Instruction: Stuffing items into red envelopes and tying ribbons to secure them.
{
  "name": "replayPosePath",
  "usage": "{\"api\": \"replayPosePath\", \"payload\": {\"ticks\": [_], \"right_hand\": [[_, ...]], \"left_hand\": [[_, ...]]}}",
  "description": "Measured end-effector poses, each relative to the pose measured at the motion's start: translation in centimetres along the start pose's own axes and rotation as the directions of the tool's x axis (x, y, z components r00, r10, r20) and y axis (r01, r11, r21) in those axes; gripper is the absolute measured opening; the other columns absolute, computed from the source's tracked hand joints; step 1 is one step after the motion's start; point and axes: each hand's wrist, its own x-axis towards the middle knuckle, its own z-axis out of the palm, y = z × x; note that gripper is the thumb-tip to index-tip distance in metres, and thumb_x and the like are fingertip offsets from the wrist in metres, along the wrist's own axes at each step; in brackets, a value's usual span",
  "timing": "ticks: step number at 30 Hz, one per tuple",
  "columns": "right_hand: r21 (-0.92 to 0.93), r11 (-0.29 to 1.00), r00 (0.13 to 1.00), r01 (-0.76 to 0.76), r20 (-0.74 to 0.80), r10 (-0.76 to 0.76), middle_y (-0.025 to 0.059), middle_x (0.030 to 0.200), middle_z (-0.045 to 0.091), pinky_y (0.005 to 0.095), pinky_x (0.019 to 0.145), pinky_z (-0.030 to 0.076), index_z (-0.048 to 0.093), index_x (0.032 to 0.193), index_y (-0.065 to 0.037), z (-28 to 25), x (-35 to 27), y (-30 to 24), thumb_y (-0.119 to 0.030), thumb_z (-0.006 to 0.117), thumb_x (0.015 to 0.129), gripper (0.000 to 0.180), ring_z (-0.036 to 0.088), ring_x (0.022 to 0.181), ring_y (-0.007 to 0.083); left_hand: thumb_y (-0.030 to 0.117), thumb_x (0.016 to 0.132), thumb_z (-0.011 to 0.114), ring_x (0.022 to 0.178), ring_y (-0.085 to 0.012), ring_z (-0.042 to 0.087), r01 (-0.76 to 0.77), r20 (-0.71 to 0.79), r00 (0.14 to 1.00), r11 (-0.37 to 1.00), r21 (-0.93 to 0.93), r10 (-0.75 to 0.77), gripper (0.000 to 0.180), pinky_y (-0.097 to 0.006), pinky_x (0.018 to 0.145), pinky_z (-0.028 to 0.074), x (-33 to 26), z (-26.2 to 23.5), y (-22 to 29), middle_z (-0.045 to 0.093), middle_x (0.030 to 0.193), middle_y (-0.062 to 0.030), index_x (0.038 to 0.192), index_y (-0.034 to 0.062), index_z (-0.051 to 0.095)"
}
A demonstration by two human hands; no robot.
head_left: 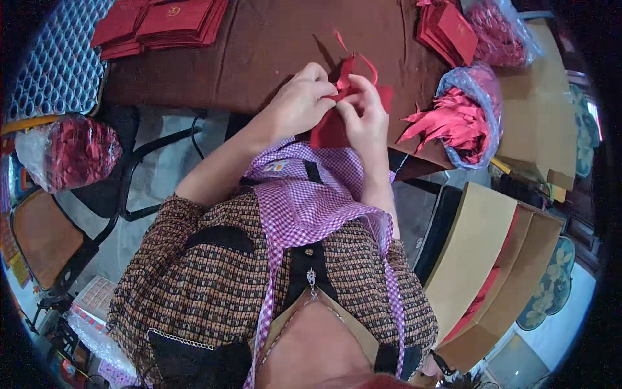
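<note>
At the table's near edge lies a flat red envelope or pouch (pixel 329 133), partly hidden under both hands. A red ribbon (pixel 348 67) rises from its upper part, with a loop and a loose end pointing away from me. My left hand (pixel 303 97) is closed, its fingertips pinching the ribbon from the left. From the other side my right hand (pixel 365 115) pinches the ribbon with thumb and forefinger. The fingertips of both hands nearly meet, and they hide the spot where the ribbon crosses the envelope.
Right of my hands, a clear plastic bag (pixel 489 97) spills red ribbon strips (pixel 453 120). Stacks of red envelopes (pixel 178 23) lie far left, with another stack (pixel 447 32) far right. Open cardboard boxes (pixel 473 253) stand at my right, a chair (pixel 48 236) at my left.
</note>
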Motion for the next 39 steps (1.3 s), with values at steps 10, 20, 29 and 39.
{"api": "replayPosePath", "payload": {"ticks": [10,20,29,39], "right_hand": [[-0.441,0.863,0.962,0.247,0.216,-0.165,0.0152,0.081,0.066,0.0376,0.066,0.051,0.058,0.09,-0.002,-1.7,-0.1,-0.5,-0.009,0.07,0.074,0.021,0.066,0.077,0.0301],[-0.463,0.825,0.937,0.324,0.275,-0.215,0.0139,0.08,0.065,0.0391,0.065,0.051,0.059,0.089,-0.005,-2.8,-0.1,0.1,-0.012,0.072,0.072,0.023,0.065,0.075,0.0316],[-0.64,0.68,0.916,0.359,0.383,-0.123,0.0101,0.095,0.062,0.0437,0.065,0.051,0.063,0.099,-0.013,-3.9,-0.4,-1.4,-0.02,0.065,0.081,0.019,0.063,0.08,0.0319],[-0.621,0.689,0.914,0.375,0.122,-0.387,0.0233,0.136,0.039,0.0492,0.103,0.029,0.039,0.133,0.001,-2.0,-4.2,1.5,-0.025,0.08,0.06,0.089,0.037,0.126,0.0397]], "left_hand": [[0.014,0.084,0.056,0.085,-0.0216,0.062,0.413,0.385,0.85,0.909,-0.061,-0.36,0.021,-0.031,0.078,0.048,2.2,-1.4,-0.1,0.065,0.089,-0.0147,0.095,-0.0016,0.065],[0.013,0.076,0.06,0.071,-0.0325,0.06,-0.165,0.584,0.78,0.974,-0.155,0.226,0.018,-0.041,0.068,0.046,4.6,-0.6,-1.8,0.06,0.076,-0.0207,0.087,0.0008,0.064],[0.009,0.082,0.057,0.091,-0.0306,0.055,-0.153,0.406,0.896,0.983,-0.104,0.183,0.013,-0.04,0.081,0.044,2.1,0.2,-3.3,0.054,0.092,-0.0154,0.091,-0.0006,0.059],[0.012,0.086,0.051,0.058,-0.0121,0.056,0.554,0.397,0.833,0.59,-0.588,-0.386,0.016,-0.025,0.047,0.045,2.4,-0.2,-3.7,0.056,0.075,-0.0051,0.087,-0.0022,0.059]]}}
